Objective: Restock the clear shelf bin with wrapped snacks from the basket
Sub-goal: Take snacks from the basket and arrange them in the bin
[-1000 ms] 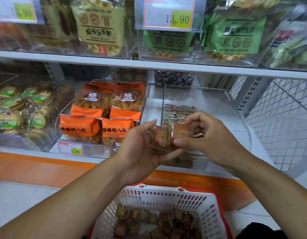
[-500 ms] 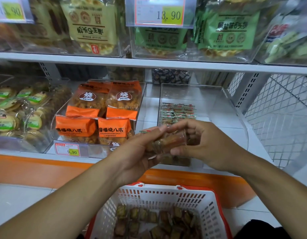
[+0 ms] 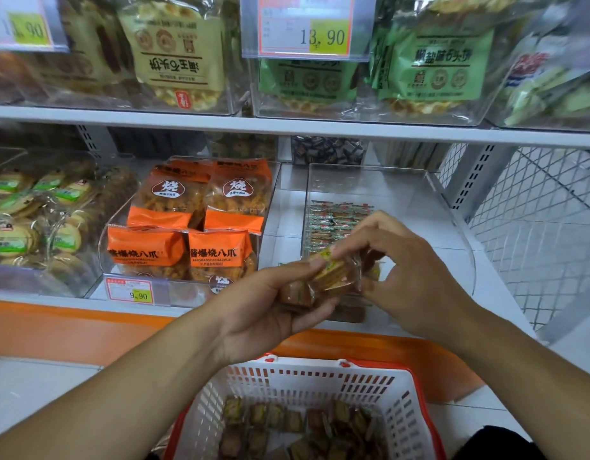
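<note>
In front of the lower shelf, my left hand (image 3: 267, 310) grips a small stack of brown wrapped snacks (image 3: 323, 280). My right hand (image 3: 409, 270) pinches the top of the same stack from the right. Both hands hover just before the front lip of the clear shelf bin (image 3: 452, 227), which holds a row of green and red wrapped snacks (image 3: 336, 220) on its floor. Below, the white basket (image 3: 320, 380) with a red rim contains several more brown wrapped snacks (image 3: 296, 426).
Left of the bin stands a clear bin of orange snack bags (image 3: 194, 220) with a price tag (image 3: 131, 290), and further left a bin of round biscuits (image 3: 28, 220). The upper shelf (image 3: 287, 126) carries large bags. A wire mesh panel (image 3: 535, 234) closes the right side.
Both hands have shifted slightly right and lower with the snacks. The two packets held apart a second ago are now pressed together into one stack between the hands.
</note>
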`<control>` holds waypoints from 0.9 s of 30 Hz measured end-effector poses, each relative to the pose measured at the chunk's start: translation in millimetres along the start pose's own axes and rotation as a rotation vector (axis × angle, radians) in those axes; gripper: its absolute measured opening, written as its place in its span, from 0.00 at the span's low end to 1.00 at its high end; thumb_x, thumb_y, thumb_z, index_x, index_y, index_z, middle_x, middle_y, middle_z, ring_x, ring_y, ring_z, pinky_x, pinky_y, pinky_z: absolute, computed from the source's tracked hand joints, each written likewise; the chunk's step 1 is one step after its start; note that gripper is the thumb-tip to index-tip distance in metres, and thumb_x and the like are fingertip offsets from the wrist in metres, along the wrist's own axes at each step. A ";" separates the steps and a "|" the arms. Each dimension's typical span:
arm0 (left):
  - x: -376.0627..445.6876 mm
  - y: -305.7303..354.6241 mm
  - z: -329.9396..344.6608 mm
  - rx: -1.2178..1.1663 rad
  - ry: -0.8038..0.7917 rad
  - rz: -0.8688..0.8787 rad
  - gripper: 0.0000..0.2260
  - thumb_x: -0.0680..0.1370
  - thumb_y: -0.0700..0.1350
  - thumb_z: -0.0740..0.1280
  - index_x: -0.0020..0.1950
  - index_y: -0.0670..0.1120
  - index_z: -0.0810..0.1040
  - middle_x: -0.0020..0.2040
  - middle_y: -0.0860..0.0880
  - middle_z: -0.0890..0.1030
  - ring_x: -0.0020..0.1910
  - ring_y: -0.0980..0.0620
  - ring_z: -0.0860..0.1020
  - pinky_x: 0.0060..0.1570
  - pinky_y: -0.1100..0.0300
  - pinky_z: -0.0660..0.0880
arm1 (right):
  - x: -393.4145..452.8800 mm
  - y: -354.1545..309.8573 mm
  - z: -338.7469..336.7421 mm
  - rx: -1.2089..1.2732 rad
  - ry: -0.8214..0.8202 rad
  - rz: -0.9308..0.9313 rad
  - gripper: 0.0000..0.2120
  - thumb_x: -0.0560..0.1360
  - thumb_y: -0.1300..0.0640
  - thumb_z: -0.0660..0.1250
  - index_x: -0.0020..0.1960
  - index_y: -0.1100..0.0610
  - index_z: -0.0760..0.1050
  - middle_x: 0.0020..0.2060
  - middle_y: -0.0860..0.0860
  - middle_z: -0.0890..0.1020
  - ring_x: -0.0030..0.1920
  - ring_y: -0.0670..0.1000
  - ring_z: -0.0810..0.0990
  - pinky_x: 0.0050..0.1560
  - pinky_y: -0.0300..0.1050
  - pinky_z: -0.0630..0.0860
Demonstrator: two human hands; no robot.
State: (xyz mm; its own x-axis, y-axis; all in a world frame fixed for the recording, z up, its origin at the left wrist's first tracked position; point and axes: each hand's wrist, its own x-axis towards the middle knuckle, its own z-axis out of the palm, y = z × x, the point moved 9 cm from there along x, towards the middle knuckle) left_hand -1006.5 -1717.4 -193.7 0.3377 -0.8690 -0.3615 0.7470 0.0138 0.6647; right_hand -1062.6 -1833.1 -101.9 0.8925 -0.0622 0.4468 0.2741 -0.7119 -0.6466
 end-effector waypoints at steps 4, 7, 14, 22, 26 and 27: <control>2.7 10.0 -5.9 0.003 0.067 0.149 0.16 0.66 0.38 0.81 0.52 0.38 0.86 0.56 0.37 0.85 0.52 0.45 0.86 0.44 0.58 0.83 | 0.8 9.5 4.0 0.016 -0.002 0.064 0.28 0.76 0.70 0.67 0.59 0.36 0.77 0.58 0.38 0.77 0.59 0.43 0.79 0.54 0.37 0.79; 2.7 20.4 -16.8 0.038 0.150 0.261 0.20 0.68 0.36 0.77 0.59 0.36 0.81 0.56 0.36 0.85 0.52 0.44 0.86 0.44 0.58 0.83 | 1.7 27.3 1.1 0.179 0.034 0.244 0.15 0.81 0.50 0.63 0.63 0.33 0.74 0.58 0.38 0.81 0.57 0.41 0.81 0.54 0.42 0.76; 3.3 24.9 -21.0 0.109 0.202 0.372 0.23 0.61 0.33 0.78 0.55 0.44 0.82 0.52 0.39 0.86 0.48 0.44 0.86 0.48 0.54 0.84 | -6.9 43.9 36.4 0.639 -0.066 0.520 0.26 0.65 0.46 0.77 0.62 0.48 0.79 0.52 0.48 0.86 0.53 0.51 0.86 0.50 0.46 0.83; -0.3 28.0 -18.4 0.067 0.185 0.378 0.25 0.64 0.33 0.76 0.59 0.43 0.79 0.53 0.39 0.86 0.48 0.44 0.86 0.46 0.56 0.84 | -5.5 40.1 30.6 0.682 -0.079 0.516 0.25 0.66 0.64 0.76 0.62 0.52 0.81 0.56 0.57 0.85 0.54 0.53 0.84 0.57 0.46 0.82; -2.2 29.5 -17.6 -0.008 0.183 0.355 0.22 0.67 0.39 0.74 0.61 0.41 0.77 0.53 0.40 0.86 0.48 0.44 0.85 0.53 0.51 0.82 | -4.9 39.0 28.6 0.680 -0.107 0.507 0.24 0.67 0.68 0.76 0.61 0.54 0.80 0.55 0.55 0.86 0.54 0.53 0.85 0.57 0.46 0.82; -2.9 30.0 -17.0 -0.040 0.170 0.344 0.22 0.68 0.44 0.72 0.61 0.41 0.77 0.53 0.40 0.85 0.49 0.44 0.84 0.55 0.49 0.81 | -4.3 39.9 26.4 0.676 -0.099 0.506 0.24 0.67 0.70 0.76 0.60 0.54 0.81 0.54 0.55 0.86 0.54 0.53 0.85 0.57 0.47 0.82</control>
State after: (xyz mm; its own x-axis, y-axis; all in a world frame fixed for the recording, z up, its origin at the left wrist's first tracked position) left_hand -975.4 -1706.1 -183.8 0.6601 -0.7159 -0.2277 0.5943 0.3122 0.7412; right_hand -1046.0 -1842.8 -145.9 0.9838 -0.1763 -0.0321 -0.0400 -0.0413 -0.9983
